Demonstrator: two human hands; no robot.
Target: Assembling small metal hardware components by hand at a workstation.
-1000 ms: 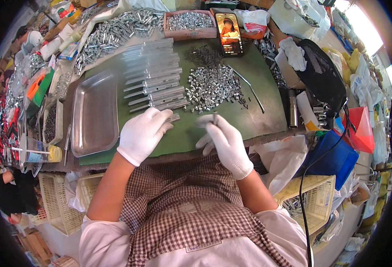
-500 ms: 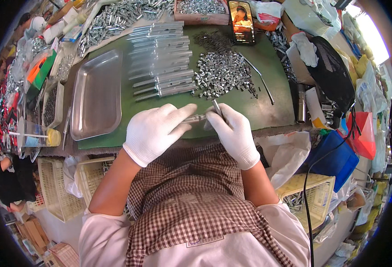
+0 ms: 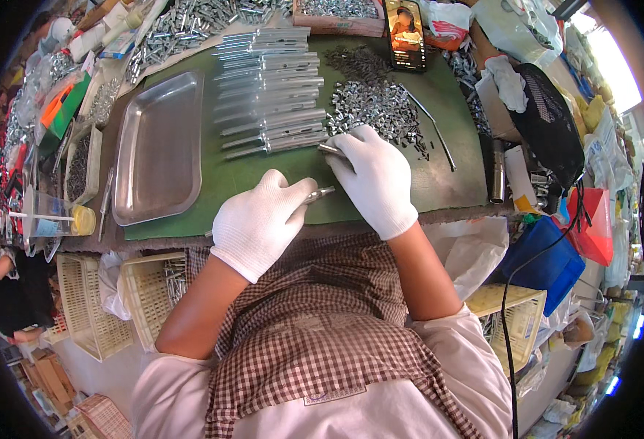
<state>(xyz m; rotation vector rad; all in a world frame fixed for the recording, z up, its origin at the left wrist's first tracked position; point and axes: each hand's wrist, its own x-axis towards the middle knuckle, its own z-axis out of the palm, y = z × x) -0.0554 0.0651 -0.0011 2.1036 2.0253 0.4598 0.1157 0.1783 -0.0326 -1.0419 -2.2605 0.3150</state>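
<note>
Gloves first: both my hands are in white cotton, low over the near edge of the green mat. My left hand is curled, fingers pressed together around a thin metal pin whose free end sticks out toward the right, its long axis running roughly left-to-right and tilted slightly up. My right hand sits just beyond and to the right of it, fingertips pinching a second small metal piece at the near edge of the heap of small shiny parts. That heap lies straight ahead of the right fingers, so the right hand is the nearer one to it. Left of the heap lies a row of long metal tubes, lengthwise across the mat. Farther left sits an empty steel tray; at the far edge, a phone.
</note>
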